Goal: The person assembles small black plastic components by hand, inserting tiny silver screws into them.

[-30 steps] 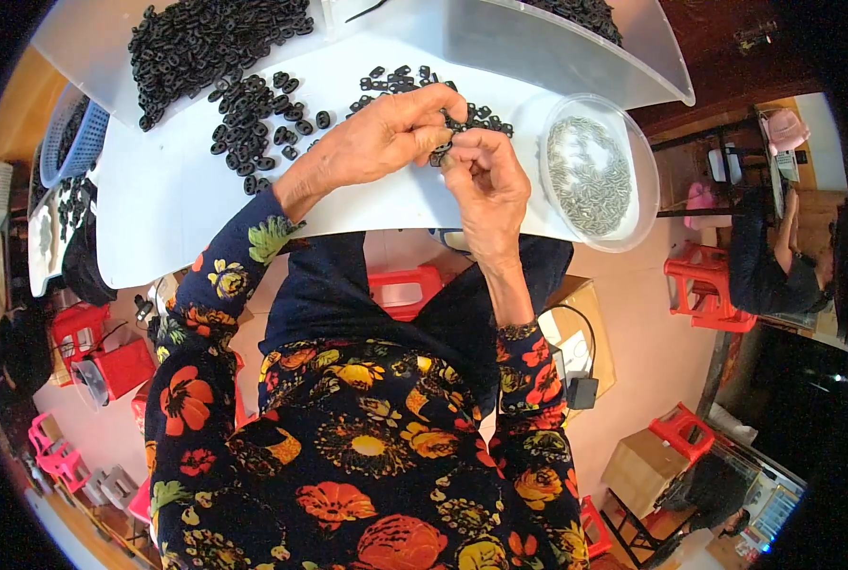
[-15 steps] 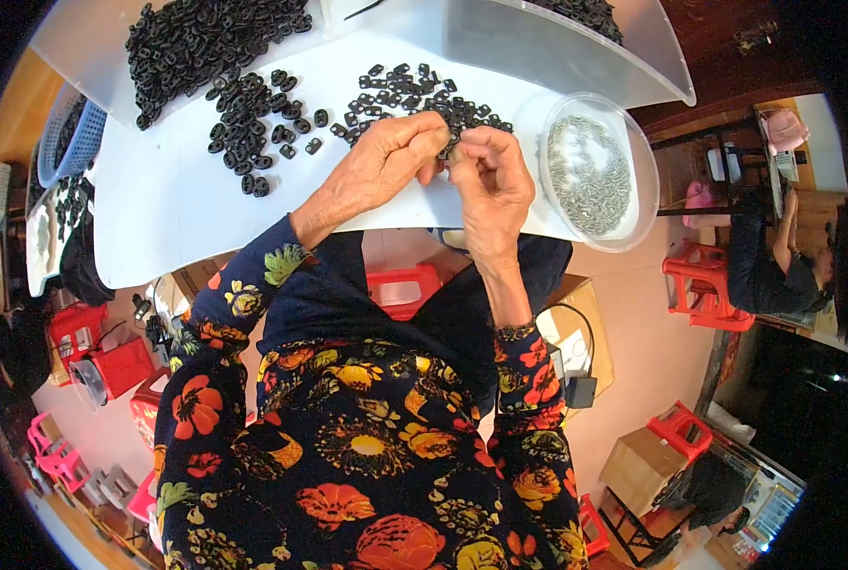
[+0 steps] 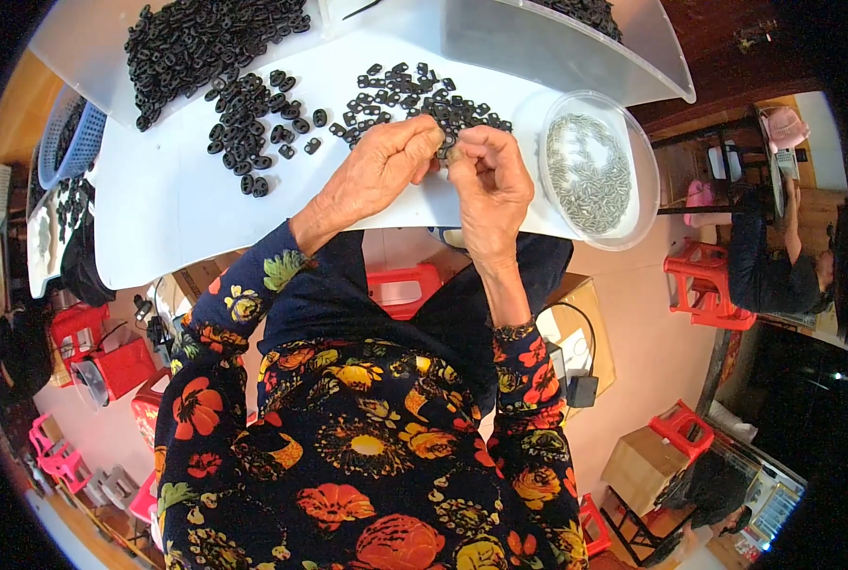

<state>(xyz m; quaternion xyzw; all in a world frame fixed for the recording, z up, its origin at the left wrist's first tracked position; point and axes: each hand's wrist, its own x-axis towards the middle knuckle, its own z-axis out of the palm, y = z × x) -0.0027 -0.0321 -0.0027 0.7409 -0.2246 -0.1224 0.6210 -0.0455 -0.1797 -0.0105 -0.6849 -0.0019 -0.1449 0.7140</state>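
My left hand (image 3: 374, 173) and my right hand (image 3: 488, 180) meet fingertip to fingertip above the near part of the white table (image 3: 167, 218). Both are closed in a pinch, and whatever lies between the fingers is hidden. Just beyond them spreads a loose pile of small black two-holed parts (image 3: 400, 90). A second pile of rounded black parts (image 3: 248, 128) lies farther left. Beside my right hand stands a round clear tub (image 3: 644, 180) with many small silvery metal pins (image 3: 590, 185) in it.
Clear plastic bins (image 3: 557, 62) of black parts stand along the far side, one heaped with parts (image 3: 205, 47) at left. A blue basket (image 3: 82, 142) sits at the far left. Red stools (image 3: 704, 283) and a cardboard box (image 3: 640, 468) stand around. Another person (image 3: 780, 252) sits at right.
My left hand has shifted very slightly left, opening a small gap between the fingertips of my two hands. The piles and the tub look nearly the same.
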